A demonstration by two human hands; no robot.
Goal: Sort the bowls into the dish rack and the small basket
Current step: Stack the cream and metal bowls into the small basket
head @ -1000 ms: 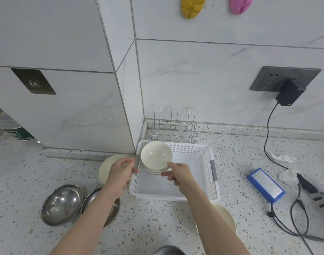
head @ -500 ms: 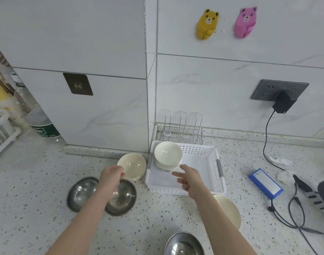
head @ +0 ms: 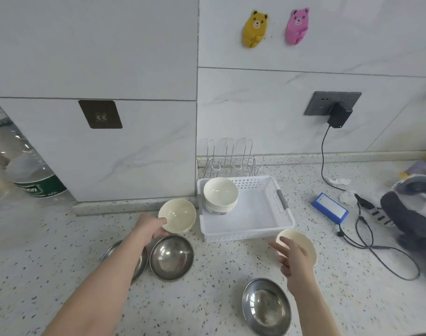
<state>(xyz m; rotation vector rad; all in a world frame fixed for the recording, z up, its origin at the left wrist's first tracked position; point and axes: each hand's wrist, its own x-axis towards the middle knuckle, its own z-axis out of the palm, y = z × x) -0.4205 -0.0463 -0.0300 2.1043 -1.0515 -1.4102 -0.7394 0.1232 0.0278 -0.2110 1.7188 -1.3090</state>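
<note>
Head view, left hand: reaches to the cream bowl just left of the basket; fingers curl at its near-left rim, touching it, though a firm grip cannot be told
Head view, right hand: over another cream bowl at the basket's near right corner; fingers spread and loosely bent, thumb up near the rim, holding nothing that shows
Head view, basket: white, perforated, grey handles, on the counter against the wall corner, in front of the rack
Head view, stacked bowls: white, nested, upright in the basket's far left corner
Head view, dish rack: wire, bare, at the counter's back edge behind the basket, touching or nearly touching it
Head view, steel bowl: upright, just in front of the left cream bowl
Head view, second steel bowl: left of the first, largely hidden by the left forearm
Head view, third steel bowl: near the counter's front edge, beneath the right forearm
Head view, blue box: right of the basket, apart from it, with a black cable beside it
Head view, wall: grey socket with a black plug, a yellow bear hook and a pink bear hook above
Head view, bottle: clear plastic, green label, at the counter's far left
</note>
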